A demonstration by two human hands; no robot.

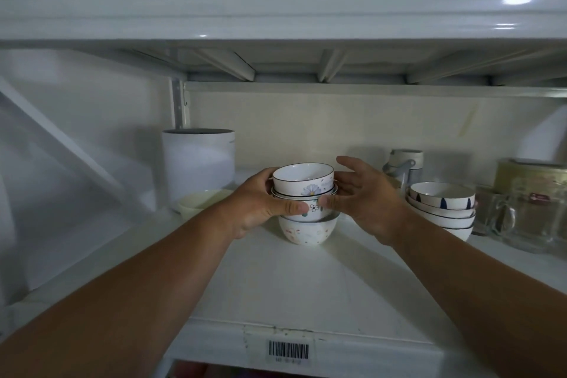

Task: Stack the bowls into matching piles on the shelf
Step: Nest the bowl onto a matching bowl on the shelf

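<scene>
Bowls with flower prints (303, 186) stand piled mid-shelf (306, 285); our left hand (260, 205) grips the pile's side while our right hand (365, 199) touches it, fingers spread wide. Another bowl stack (441, 209) sits well to the right, beside glass mugs (521, 218).

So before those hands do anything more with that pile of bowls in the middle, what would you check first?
1. Left hand grips the flowered bowls: ok, thumb and fingers wrap the side.
2. Right hand grips too: not ok, only its thumb touches, fingers spread.
3. Pile sits level: not ok, upper bowls look slightly tilted on the bottom bowl.
4. Bowls match: not ok, bottom bowl has a different pattern.
5. Blue-marked pile on the right stands apart: ok.
6. Bare shelf in front: ok.
</scene>
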